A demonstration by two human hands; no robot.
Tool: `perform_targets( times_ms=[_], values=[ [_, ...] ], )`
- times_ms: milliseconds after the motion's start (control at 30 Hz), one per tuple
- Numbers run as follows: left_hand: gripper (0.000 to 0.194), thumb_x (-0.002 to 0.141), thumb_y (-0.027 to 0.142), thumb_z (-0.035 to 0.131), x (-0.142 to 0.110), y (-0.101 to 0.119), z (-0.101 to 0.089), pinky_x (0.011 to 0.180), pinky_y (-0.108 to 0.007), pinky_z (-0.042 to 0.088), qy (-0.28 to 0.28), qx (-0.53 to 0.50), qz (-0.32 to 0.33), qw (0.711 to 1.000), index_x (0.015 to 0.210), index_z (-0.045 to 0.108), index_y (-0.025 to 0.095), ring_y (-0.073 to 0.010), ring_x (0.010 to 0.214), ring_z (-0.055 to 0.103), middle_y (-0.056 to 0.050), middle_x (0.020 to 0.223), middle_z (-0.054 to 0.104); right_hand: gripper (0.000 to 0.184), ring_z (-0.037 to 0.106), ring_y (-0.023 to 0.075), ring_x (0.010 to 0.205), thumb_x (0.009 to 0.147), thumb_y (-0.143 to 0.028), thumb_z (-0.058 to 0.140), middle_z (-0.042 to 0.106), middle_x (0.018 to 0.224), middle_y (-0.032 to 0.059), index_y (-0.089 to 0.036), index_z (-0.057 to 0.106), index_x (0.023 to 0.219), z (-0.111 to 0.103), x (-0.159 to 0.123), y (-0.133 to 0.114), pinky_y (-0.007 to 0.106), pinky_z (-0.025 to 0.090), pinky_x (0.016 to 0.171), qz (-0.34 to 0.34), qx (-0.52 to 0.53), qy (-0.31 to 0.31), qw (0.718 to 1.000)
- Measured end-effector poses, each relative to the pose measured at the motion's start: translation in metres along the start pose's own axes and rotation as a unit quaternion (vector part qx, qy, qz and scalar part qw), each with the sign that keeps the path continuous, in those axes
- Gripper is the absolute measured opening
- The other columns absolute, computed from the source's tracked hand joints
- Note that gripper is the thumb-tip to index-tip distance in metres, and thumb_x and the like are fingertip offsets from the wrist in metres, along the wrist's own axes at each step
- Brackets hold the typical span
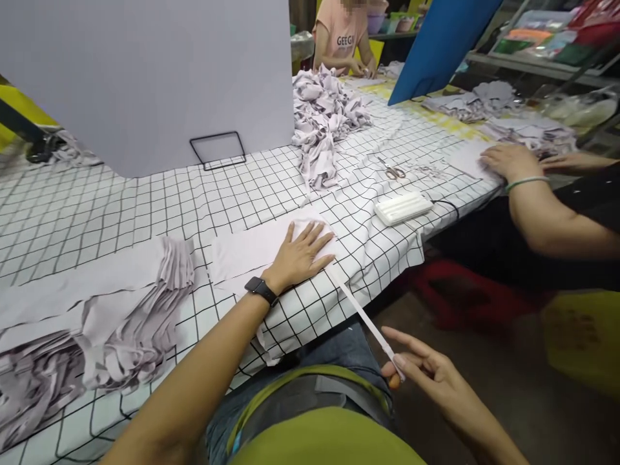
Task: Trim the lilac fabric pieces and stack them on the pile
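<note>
My left hand [303, 255] lies flat with spread fingers on a pale pinkish fabric piece [247, 248] on the table. From that piece a narrow fabric strap [361, 310] runs off the table edge, stretched straight toward me. My right hand [419, 365] pinches the strap's far end between thumb and fingers, off the table's front edge. A small orange-brown thing [394, 381] shows beneath those fingertips; its kind is unclear. Left of my left hand sits a layered stack of similar fabric pieces [130, 290] with dangling straps.
The table has a white grid-patterned cloth [271, 187]. A white power strip [403, 208] and scissors [394, 172] lie to the right. Behind are a fabric heap [324, 116], a grey panel [169, 77] and a blue panel [436, 51]. Co-workers handle fabric at the right [513, 161] and far side.
</note>
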State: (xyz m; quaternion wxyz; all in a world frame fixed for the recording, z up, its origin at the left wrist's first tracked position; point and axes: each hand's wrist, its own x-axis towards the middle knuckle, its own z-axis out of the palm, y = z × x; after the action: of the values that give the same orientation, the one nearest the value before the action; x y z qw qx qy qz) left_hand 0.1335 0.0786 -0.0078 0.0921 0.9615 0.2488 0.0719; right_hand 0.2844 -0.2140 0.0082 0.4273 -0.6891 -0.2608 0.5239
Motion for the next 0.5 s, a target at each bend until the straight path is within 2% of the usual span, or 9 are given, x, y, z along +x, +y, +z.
perform_targets(
  times_ms=[33, 100, 167, 267, 367, 433, 500],
  values=[
    [0.063, 0.104, 0.061, 0.028, 0.000, 0.000, 0.001, 0.125, -0.063, 0.001, 0.004, -0.002, 0.001, 1.000, 0.156, 0.035, 0.028, -0.0280, 0.156, 0.020, -0.006, 0.167, 0.027, 0.054, 0.069, 0.0200, 0.069, 0.083, -0.059, 0.073, 0.077, 0.077, 0.0047, -0.022, 0.069, 0.123, 0.000, -0.005, -0.003, 0.033, 0.055, 0.075, 0.000, 0.014, 0.017, 1.000],
    [0.062, 0.104, 0.061, 0.030, -0.001, 0.000, 0.002, 0.126, -0.062, 0.001, 0.007, -0.008, 0.000, 1.000, 0.156, 0.035, 0.028, -0.0285, 0.156, 0.021, -0.005, 0.167, 0.027, 0.042, 0.068, 0.0189, 0.065, 0.080, -0.057, 0.078, 0.076, 0.072, 0.0046, -0.021, 0.074, 0.101, -0.001, -0.014, -0.010, 0.031, 0.055, 0.070, 0.000, 0.044, 0.042, 0.998],
    [0.062, 0.103, 0.061, 0.031, 0.000, -0.001, 0.003, 0.125, -0.062, -0.001, 0.005, -0.017, -0.001, 1.000, 0.156, 0.036, 0.029, -0.0284, 0.156, 0.020, -0.006, 0.167, 0.027, 0.037, 0.071, 0.0207, 0.068, 0.076, -0.055, 0.082, 0.079, 0.076, 0.0086, -0.020, 0.077, 0.086, -0.001, -0.017, -0.018, 0.032, 0.056, 0.070, 0.006, 0.096, 0.032, 0.995],
    [0.059, 0.104, 0.058, 0.035, 0.002, -0.001, -0.001, 0.125, -0.064, -0.002, -0.005, -0.053, -0.001, 0.999, 0.156, 0.034, 0.029, -0.0285, 0.157, 0.016, -0.006, 0.168, 0.024, 0.039, 0.076, 0.0253, 0.080, 0.073, -0.053, 0.085, 0.082, 0.091, 0.0134, -0.021, 0.083, 0.095, -0.002, -0.009, -0.028, 0.038, 0.059, 0.082, -0.003, 0.174, 0.009, 0.985],
    [0.054, 0.106, 0.047, 0.038, -0.002, 0.000, -0.011, 0.125, -0.065, 0.003, 0.034, -0.117, -0.013, 0.992, 0.157, 0.031, 0.030, -0.0277, 0.157, 0.014, -0.007, 0.169, 0.020, 0.036, 0.077, 0.0274, 0.088, 0.074, -0.047, 0.087, 0.082, 0.098, 0.0145, -0.023, 0.083, 0.100, -0.001, 0.014, -0.033, 0.041, 0.059, 0.090, -0.029, 0.137, -0.004, 0.990],
    [0.046, 0.105, 0.037, 0.043, -0.011, 0.003, -0.020, 0.125, -0.064, 0.012, 0.092, -0.161, -0.034, 0.982, 0.150, 0.042, 0.026, -0.0280, 0.155, 0.024, -0.009, 0.165, 0.033, 0.035, 0.078, 0.0279, 0.086, 0.074, -0.047, 0.087, 0.082, 0.095, 0.0150, -0.021, 0.084, 0.099, 0.002, 0.032, -0.035, 0.041, 0.061, 0.087, -0.046, 0.096, -0.003, 0.994],
    [0.031, 0.103, 0.028, 0.047, -0.026, 0.009, -0.027, 0.119, -0.058, 0.033, 0.144, -0.212, -0.053, 0.965, 0.130, 0.060, 0.022, -0.0282, 0.143, 0.045, -0.010, 0.144, 0.059, 0.035, 0.077, 0.0255, 0.078, 0.075, -0.049, 0.085, 0.082, 0.088, 0.0134, -0.021, 0.084, 0.096, 0.005, 0.048, -0.041, 0.037, 0.062, 0.081, -0.068, 0.061, 0.012, 0.996]
  ],
)
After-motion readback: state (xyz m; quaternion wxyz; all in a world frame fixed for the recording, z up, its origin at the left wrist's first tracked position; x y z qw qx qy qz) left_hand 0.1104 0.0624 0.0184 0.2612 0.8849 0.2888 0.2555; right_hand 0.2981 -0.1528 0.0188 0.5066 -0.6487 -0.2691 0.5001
